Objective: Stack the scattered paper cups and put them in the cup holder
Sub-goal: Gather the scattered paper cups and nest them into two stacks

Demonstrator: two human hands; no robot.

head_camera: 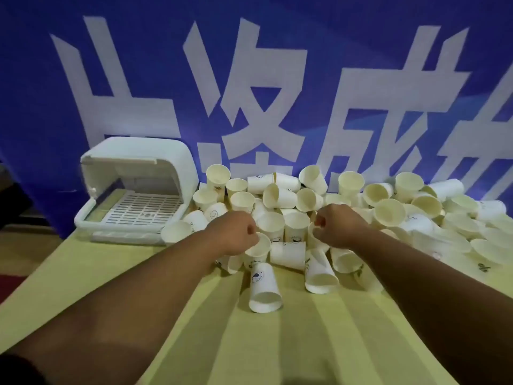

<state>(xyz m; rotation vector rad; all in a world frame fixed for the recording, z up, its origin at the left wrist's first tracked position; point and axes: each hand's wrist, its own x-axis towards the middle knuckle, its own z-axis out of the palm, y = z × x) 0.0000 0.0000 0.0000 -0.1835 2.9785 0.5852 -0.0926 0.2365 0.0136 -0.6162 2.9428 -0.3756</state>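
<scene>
Both arms reach forward over the yellow-clothed surface (pixel 83 273) into the near edge of a wide heap of white paper cups (pixel 347 195) that spreads from the middle to the right side. The left hand (pixel 236 232) sits just above an upright paper cup (pixel 258 248), mouth up, its long axis vertical; the fingers (pixel 251 228) are curled and appear to pinch the cup's far rim, though the contact is partly hidden. The right hand (pixel 337 226) is curled too, its fingers (pixel 319 221) touching the rim of another cup (pixel 316 240) beside it; whether they truly grip it I cannot tell.

Between the 2 hands stand 2 more upright cups, and nearer the person 2 cups lie on their sides with mouths facing the camera. The cup holder (pixel 136 190), a white lidded box with a slotted tray, stands open at the far left, well apart from the heap and nearer the left hand. No stack is formed yet, so the job looks barely begun. Nesting the left cup into the right one seems the likely next move, with both axes kept vertical.
</scene>
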